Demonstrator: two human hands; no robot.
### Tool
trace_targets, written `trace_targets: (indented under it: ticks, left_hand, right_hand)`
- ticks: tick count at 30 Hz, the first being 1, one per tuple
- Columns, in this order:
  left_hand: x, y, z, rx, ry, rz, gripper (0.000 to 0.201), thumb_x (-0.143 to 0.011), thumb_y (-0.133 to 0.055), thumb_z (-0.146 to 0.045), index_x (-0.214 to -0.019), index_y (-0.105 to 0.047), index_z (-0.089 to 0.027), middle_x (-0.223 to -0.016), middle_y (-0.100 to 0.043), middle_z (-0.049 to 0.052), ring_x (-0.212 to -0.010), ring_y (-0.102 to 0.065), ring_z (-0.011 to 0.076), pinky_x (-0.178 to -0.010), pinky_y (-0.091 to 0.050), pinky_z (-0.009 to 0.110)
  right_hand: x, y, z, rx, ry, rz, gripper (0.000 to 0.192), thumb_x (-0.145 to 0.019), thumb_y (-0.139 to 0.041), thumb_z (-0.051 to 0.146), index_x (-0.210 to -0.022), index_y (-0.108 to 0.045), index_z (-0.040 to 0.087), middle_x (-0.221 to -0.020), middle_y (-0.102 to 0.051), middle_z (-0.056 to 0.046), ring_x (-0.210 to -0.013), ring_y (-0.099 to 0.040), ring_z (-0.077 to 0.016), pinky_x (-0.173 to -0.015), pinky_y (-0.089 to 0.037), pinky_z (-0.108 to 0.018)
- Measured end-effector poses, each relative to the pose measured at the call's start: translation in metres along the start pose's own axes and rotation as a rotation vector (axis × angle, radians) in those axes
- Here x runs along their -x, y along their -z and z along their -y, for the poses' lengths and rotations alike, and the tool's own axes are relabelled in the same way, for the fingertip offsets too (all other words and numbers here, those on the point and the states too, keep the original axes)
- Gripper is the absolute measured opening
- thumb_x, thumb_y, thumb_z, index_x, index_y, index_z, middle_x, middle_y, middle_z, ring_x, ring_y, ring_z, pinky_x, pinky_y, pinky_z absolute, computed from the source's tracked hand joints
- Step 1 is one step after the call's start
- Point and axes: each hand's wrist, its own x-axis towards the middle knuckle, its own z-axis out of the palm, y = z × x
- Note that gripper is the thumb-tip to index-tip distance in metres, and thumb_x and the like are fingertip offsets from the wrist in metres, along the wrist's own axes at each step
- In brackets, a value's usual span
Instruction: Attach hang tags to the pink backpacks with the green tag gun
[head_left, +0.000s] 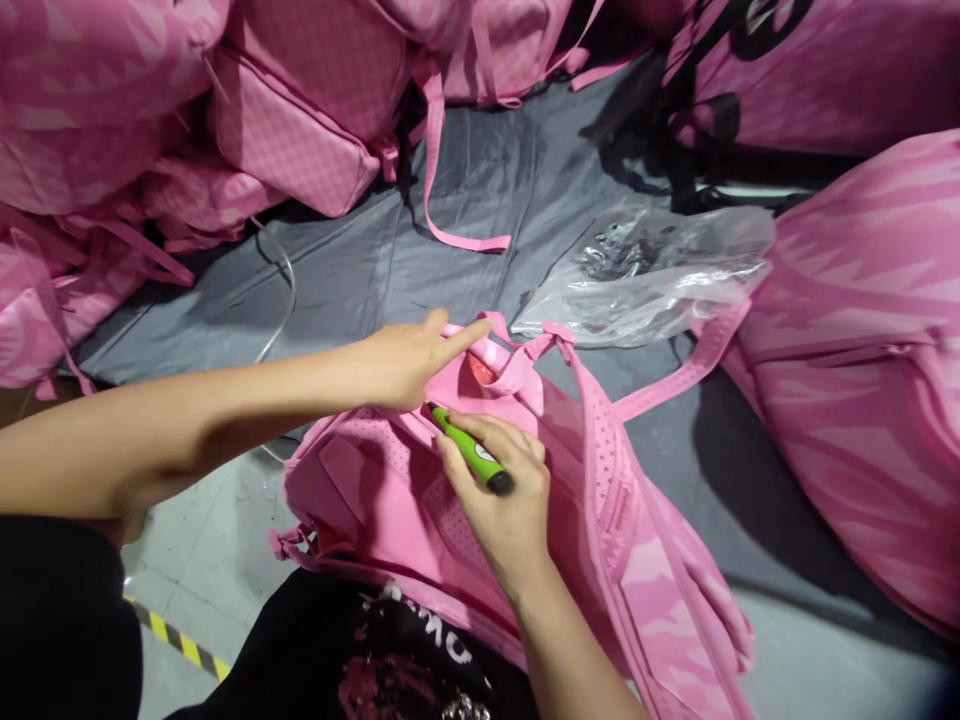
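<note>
Black printed shirt point(390, 650) lowest in frame, pink backpack point(525, 480) resting against it on the lap; right hand point(502, 500) pinched closed around green tool point(471, 452), tip at the bag's top seam; left hand point(405, 360) holds nothing, index finger pressing fabric near the top handle point(525, 350); risk: tip slips, nicks fabric or that finger; loose strap point(679, 375) could snag.
</note>
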Motion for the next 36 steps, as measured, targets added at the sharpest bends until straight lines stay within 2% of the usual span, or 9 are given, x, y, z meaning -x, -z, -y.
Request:
trace_targets:
  ticks: [5,9,16,21,26,31,36]
  left_hand:
    - [-0.010,0.004,0.000,0.013,0.031,0.130,0.111,-0.076,-0.064,-0.013,-0.157,0.009,-0.034,-0.144,-0.035,0.018,-0.102,-0.063,0.0254,-0.077,-0.050,0.030]
    - [-0.013,0.010,-0.001,0.051,0.045,0.195,0.114,-0.075,-0.065,-0.009,-0.158,0.010,-0.032,-0.147,-0.031,0.020,-0.104,-0.063,0.0269,-0.080,-0.051,0.032]
    - [-0.014,0.013,-0.002,0.062,0.062,0.232,0.114,-0.076,-0.065,-0.010,-0.157,0.011,-0.032,-0.151,-0.027,0.021,-0.109,-0.062,0.0284,-0.088,-0.048,0.034]
    - [-0.016,0.015,-0.003,0.030,0.069,0.244,0.114,-0.076,-0.063,-0.009,-0.157,0.014,-0.034,-0.149,-0.030,0.019,-0.107,-0.063,0.0269,-0.087,-0.049,0.033]
    - [-0.018,0.011,0.000,0.036,0.056,0.236,0.116,-0.075,-0.066,-0.008,-0.157,0.012,-0.030,-0.152,-0.025,0.022,-0.111,-0.062,0.0291,-0.087,-0.050,0.033]
    - [-0.018,0.010,0.000,0.028,0.050,0.215,0.115,-0.075,-0.066,-0.009,-0.157,0.012,-0.032,-0.147,-0.032,0.019,-0.108,-0.063,0.0275,-0.086,-0.050,0.032]
    - [-0.016,0.012,-0.001,0.030,0.041,0.219,0.110,-0.078,-0.063,-0.010,-0.158,0.009,-0.030,-0.147,-0.031,0.020,-0.105,-0.063,0.0270,-0.084,-0.050,0.032]
  right_hand:
    - [-0.001,-0.007,0.001,0.036,-0.005,-0.034,0.016,-0.086,-0.071,0.027,-0.102,-0.071,0.024,-0.099,-0.076,-0.001,-0.094,-0.069,-0.0206,-0.086,-0.040,-0.039]
    - [-0.002,-0.010,0.006,0.034,-0.015,-0.036,0.015,-0.086,-0.071,0.025,-0.100,-0.072,0.024,-0.098,-0.077,-0.001,-0.093,-0.069,-0.0198,-0.087,-0.041,-0.039]
    - [-0.007,-0.011,0.010,0.039,-0.007,-0.041,0.012,-0.085,-0.070,0.024,-0.097,-0.072,0.023,-0.094,-0.077,-0.001,-0.089,-0.070,-0.0201,-0.083,-0.044,-0.038]
    - [-0.007,-0.011,0.010,0.058,-0.007,-0.060,0.011,-0.085,-0.070,0.023,-0.096,-0.071,0.022,-0.093,-0.077,-0.002,-0.089,-0.070,-0.0200,-0.084,-0.043,-0.039]
    - [-0.009,-0.012,0.009,0.057,-0.002,-0.054,0.012,-0.085,-0.071,0.023,-0.097,-0.071,0.022,-0.093,-0.077,-0.001,-0.088,-0.070,-0.0194,-0.085,-0.043,-0.039]
    - [-0.010,-0.013,0.010,0.049,0.007,-0.028,0.011,-0.086,-0.069,0.025,-0.097,-0.071,0.023,-0.094,-0.077,-0.001,-0.089,-0.070,-0.0202,-0.084,-0.044,-0.039]
    - [-0.008,-0.012,0.009,0.071,-0.006,-0.043,0.011,-0.086,-0.069,0.025,-0.097,-0.072,0.023,-0.094,-0.077,-0.002,-0.089,-0.071,-0.0206,-0.085,-0.043,-0.040]
